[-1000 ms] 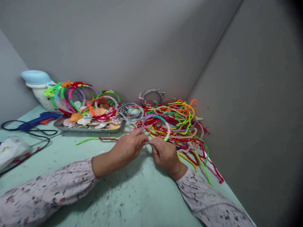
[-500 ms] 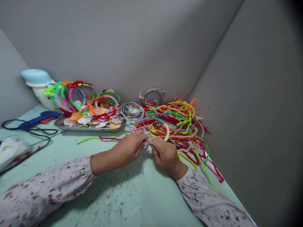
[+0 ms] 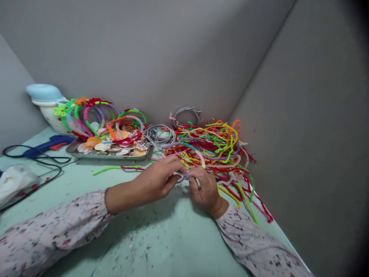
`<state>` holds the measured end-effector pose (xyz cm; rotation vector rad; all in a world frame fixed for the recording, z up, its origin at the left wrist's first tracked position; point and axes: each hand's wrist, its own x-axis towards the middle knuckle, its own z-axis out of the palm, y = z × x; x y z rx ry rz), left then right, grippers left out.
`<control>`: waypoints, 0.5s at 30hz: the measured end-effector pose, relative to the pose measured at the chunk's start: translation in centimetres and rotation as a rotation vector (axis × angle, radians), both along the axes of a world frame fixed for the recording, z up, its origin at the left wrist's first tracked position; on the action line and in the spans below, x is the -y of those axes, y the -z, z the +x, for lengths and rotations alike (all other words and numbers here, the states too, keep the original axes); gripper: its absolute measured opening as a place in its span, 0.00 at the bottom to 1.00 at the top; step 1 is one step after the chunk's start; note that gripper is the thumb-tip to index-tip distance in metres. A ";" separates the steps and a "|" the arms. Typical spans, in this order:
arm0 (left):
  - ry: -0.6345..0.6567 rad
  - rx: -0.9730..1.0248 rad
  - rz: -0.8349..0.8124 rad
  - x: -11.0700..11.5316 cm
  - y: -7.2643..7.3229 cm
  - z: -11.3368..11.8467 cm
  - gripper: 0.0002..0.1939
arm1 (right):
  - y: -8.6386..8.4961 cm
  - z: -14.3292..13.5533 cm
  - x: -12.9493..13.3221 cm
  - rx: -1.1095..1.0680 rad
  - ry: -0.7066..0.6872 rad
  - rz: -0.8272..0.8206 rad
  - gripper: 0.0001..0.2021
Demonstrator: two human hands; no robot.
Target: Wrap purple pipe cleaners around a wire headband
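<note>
A fuzzy multicolored hoop, with purple, teal, pink and green sections, arches above both hands at the center. My right hand pinches a purple fuzzy stem near the hoop's lower end. Just left of it, my left hand has its fingers bent round the same purple piece. The fingers partly hide where stem and hoop meet. Behind the hands lies a large tangle of colored fuzzy stems.
A metal tray holds shells and several finished-looking hoops. Left of it are a blue glue gun with a black cord and a white pot with a blue lid. Wire coils stand behind. A green stem lies on the table.
My left hand has opened its pinch somewhat and rolled over the purple piece. More purple stem shows between the hands, and the hoop has shifted slightly.
</note>
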<state>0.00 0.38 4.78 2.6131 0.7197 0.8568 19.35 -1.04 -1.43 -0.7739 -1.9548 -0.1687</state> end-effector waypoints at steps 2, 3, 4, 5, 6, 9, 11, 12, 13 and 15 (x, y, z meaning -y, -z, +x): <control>-0.011 0.006 0.049 0.0 0.3 -0.1 0.09 | -0.1 -0.1 0.1 -0.014 -0.023 -0.015 0.08; -0.021 0.010 0.080 0.0 0.5 -0.1 0.09 | -0.1 -0.1 0.2 -0.024 -0.032 -0.028 0.08; -0.030 0.016 0.114 -0.1 0.7 -0.2 0.09 | -0.2 -0.1 0.2 -0.036 -0.038 -0.044 0.08; -0.038 0.021 0.145 -0.1 0.8 -0.2 0.09 | -0.2 -0.2 0.2 -0.048 -0.043 -0.061 0.07; -0.044 0.029 0.172 -0.2 0.9 -0.2 0.09 | -0.2 -0.2 0.3 -0.057 -0.048 -0.080 0.07; -0.062 0.059 0.225 -0.3 1.2 -0.2 0.08 | -0.2 -0.2 0.3 -0.078 -0.057 -0.113 0.07; -0.067 0.073 0.240 -0.4 1.3 -0.2 0.07 | -0.2 -0.3 0.3 -0.084 -0.055 -0.120 0.07; -0.065 0.079 0.245 -0.5 1.3 -0.2 0.07 | -0.2 -0.3 0.4 -0.085 -0.054 -0.121 0.07; -0.059 0.085 0.245 -0.5 1.4 -0.1 0.07 | -0.2 -0.3 0.4 -0.083 -0.053 -0.121 0.07; -0.051 0.099 0.237 -0.5 1.5 -0.1 0.06 | -0.2 -0.2 0.4 -0.074 -0.049 -0.119 0.07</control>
